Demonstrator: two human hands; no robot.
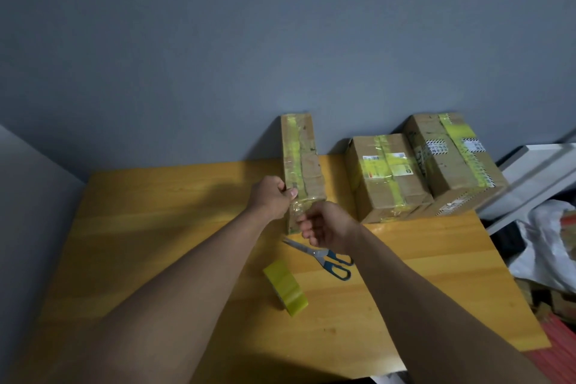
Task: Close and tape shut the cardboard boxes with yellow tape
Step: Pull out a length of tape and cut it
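— Two bare arms reach out; what do the hands do?
— Left hand (271, 196) grips the near left edge of a narrow brown cardboard box (301, 165) standing on end mid-table; right hand (324, 226) pinches clear-yellow tape at its near end
— How many boxes?
— Three: two taped boxes (427, 168) touch at the wooden table's (156, 227) far right corner
— Anything else?
— One yellow tape roll (286, 287) and blue-handled scissors (324, 256) lie toward the near edge, scissors partly under the right wrist

A dim grey-blue wall (218, 40) rises behind the yellow wooden table (156, 227), which carries soft shadows.
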